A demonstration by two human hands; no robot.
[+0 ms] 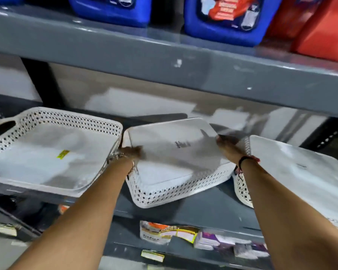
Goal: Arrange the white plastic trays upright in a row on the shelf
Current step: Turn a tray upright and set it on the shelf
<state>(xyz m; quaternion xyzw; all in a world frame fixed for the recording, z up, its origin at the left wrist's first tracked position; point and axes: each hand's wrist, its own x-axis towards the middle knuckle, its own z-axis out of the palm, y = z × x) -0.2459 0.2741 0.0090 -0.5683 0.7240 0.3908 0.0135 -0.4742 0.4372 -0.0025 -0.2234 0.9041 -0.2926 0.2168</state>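
**Carefully now: middle tray tilted, neighbours crowding it**

Clearly the middle tray (176,152) is the one in hand, bottom face up and tipped toward the back of the grey shelf (193,209), its perforated rim resting on the shelf at the 6 o'clock edge. The left hand (132,152) clamps its 9 o'clock side and the right hand (227,142) its 3 o'clock side; motion blur hides whether the fingers are spread or pressed together, so I cannot tell beyond a grip on the edges.

At 9 o'clock the left tray (53,151) lies open side up, its corner touching or just beside the left hand. At 3 o'clock the right tray (300,172) leans bottom out, overhanging the shelf front.

Risks, as I judge them: swinging the held tray upright could knock the right tray off the front edge, since it looks poorly supported. The smooth plastic could slip between the hands. A tray stood on its narrow rim may topple without a neighbour to lean on.
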